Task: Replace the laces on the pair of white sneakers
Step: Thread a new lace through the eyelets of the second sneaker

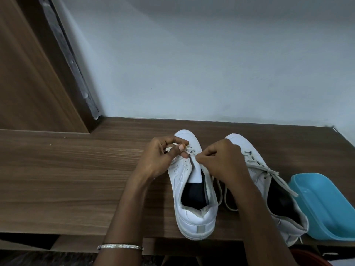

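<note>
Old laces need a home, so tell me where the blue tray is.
In the head view the blue tray sits at the right end of the table, just right of the laced sneaker, near the front edge.

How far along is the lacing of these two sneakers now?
Looks done: the right sneaker is laced but untied; old or new, unclear. In hand: left hand and right hand pinch the lace at the left sneaker's toe-end eyelets. Left: its upper eyelets are bare.

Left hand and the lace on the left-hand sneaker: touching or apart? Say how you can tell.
Touching. The head view shows the left hand pinching the lace between thumb and fingers, above the front eyelets of the sneaker.
</note>
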